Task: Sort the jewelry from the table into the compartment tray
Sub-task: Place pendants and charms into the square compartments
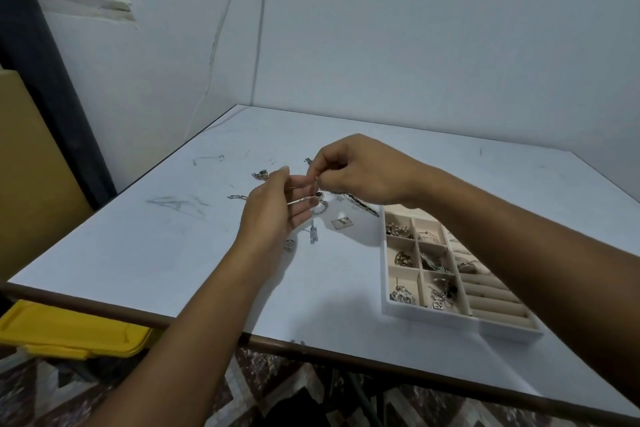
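Jewelry [259,175] lies scattered on the table [138,236], well in from its left and far edges. Our left hand [273,208]: fingers loose and straight, thin chain [303,199] across them. Right hand [360,173] pinches the chain's upper end. Tray [388,288] sits right, near the front edge, under our right forearm.

left hand [273,208]: bare | right hand [363,173]: bare | forearms: bare up to frame edge
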